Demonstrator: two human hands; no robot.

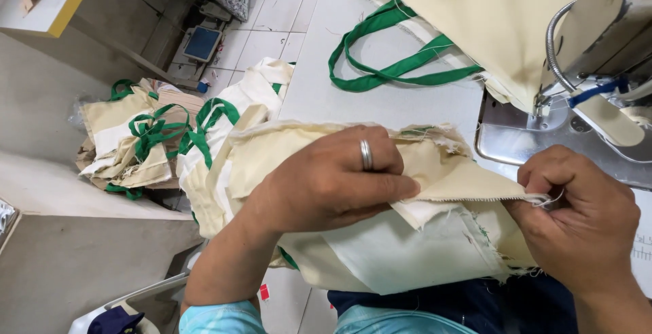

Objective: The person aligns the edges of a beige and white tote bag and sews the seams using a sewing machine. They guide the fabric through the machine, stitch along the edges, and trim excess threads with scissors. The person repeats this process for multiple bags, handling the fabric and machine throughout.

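Head view of a sewing station. The left hand (333,181), a ring (366,154) on one finger, lies palm-down across a bundle of cream fabric (435,171), its fingers stretched toward three o'clock and pressing the top layer flat; it grips the cloth against the folds below. The right hand (581,218), at four o'clock in the view, is clenched, thumb and forefinger pinching the frayed corner of the same cream fabric where loose threads (550,200) stick out. The cloth is drawn taut between the two hands, just in front of the person's lap, above a paler cream panel (401,252) that hangs over dark blue trousers (475,303).

At one o'clock stands a sewing machine (611,28), its metal bed plate (516,140) just beyond the right hand. Under its arm lies another cream piece (475,14), and green strap handles (394,55) loop across the white worktop (326,82) at twelve o'clock. At nine o'clock, on the floor, a heap of cream bags with green handles (142,137) rests well apart from the hands; a second stack (231,116) leans at the worktop's edge. At eleven o'clock a small blue scale (202,43) sits on the tiled floor (272,14).
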